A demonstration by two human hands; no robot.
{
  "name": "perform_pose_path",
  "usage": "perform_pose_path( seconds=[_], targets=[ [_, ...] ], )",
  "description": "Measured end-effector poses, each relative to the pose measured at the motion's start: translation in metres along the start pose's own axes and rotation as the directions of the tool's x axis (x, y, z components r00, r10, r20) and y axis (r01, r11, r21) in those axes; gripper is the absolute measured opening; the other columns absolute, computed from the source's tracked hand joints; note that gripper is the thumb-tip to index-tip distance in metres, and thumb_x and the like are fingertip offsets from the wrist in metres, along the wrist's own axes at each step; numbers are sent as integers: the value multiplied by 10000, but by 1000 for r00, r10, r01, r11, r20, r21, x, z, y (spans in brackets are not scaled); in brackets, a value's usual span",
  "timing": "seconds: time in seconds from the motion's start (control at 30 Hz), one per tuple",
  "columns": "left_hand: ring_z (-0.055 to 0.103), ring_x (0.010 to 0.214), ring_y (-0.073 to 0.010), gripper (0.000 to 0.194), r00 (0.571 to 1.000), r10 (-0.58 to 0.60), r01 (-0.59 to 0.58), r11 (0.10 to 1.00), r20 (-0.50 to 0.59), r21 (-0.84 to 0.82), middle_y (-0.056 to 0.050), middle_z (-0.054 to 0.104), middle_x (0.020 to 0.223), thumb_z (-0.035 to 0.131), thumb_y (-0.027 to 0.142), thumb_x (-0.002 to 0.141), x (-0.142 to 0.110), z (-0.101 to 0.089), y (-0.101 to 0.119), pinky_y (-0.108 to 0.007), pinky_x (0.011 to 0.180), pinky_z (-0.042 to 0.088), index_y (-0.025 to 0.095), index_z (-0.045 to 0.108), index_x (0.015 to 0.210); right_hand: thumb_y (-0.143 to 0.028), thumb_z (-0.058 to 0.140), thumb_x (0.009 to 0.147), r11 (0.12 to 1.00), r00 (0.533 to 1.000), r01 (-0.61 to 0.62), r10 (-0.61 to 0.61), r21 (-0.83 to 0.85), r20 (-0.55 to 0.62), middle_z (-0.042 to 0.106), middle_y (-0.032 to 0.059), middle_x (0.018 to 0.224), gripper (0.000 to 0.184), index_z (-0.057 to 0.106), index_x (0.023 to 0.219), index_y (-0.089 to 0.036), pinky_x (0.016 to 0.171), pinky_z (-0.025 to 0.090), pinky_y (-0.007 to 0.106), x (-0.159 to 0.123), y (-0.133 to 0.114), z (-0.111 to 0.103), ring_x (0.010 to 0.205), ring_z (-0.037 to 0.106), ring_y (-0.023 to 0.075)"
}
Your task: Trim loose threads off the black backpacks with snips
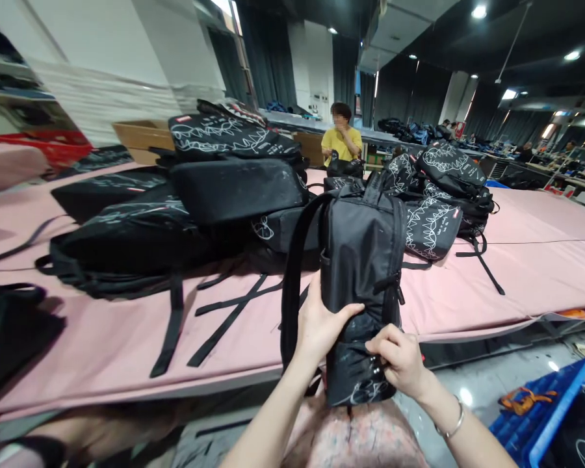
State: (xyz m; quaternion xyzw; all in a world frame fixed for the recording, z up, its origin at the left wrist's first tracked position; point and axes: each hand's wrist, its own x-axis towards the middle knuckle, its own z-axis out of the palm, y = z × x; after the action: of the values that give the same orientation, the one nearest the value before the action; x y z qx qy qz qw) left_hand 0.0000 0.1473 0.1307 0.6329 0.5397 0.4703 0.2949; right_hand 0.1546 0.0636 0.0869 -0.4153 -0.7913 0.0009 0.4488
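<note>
A black backpack stands upright on its side at the table's front edge, close against my body, with a side panel facing me. My left hand grips its left edge, the thumb lying across the fabric and the fingers hidden behind. With bent fingers, my right hand pinches at the lower right of the panel; whether it holds the cloth or a small part there is hard to make out. Zipper pulls hang on the right side above that hand. White line drawing shows near the backpack's bottom, and a shoulder strap loops down on the left.
More black backpacks are piled on the pink-covered table, some with white drawings, their straps trailing toward me. Across the table sits a person in a yellow top. A blue crate stands at lower right; a cardboard box is behind the pile.
</note>
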Motion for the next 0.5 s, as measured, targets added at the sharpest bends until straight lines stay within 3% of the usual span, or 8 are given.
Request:
perform_pose_path(
  seconds=[0.2, 0.5],
  targets=[
    [597, 984, -266, 738, 993, -60, 65, 997, -97, 46, -53, 630, 1063, 767, 327, 553, -8, 22, 4, -379, 843, 480, 236, 450, 1214, -62, 378, 769, 997, 997, 76, -75, 15, -35, 572, 47, 689, 264, 618, 826, -157, 519, 472, 218, -14, 5, -4, 635, 583, 142],
    [626, 908, -265, 689, 989, -50, 68, 990, -142, 124, -37, 658, 956, 757, 397, 567, -7, 34, 2, -352, 759, 494, 232, 467, 1170, -113, 404, 816, 1000, 1000, 15, -14, 28, -19, 586, 34, 683, 214, 610, 820, -172, 496, 438, 205, -24, 2, -5, 594, 573, 124]
  ],
)
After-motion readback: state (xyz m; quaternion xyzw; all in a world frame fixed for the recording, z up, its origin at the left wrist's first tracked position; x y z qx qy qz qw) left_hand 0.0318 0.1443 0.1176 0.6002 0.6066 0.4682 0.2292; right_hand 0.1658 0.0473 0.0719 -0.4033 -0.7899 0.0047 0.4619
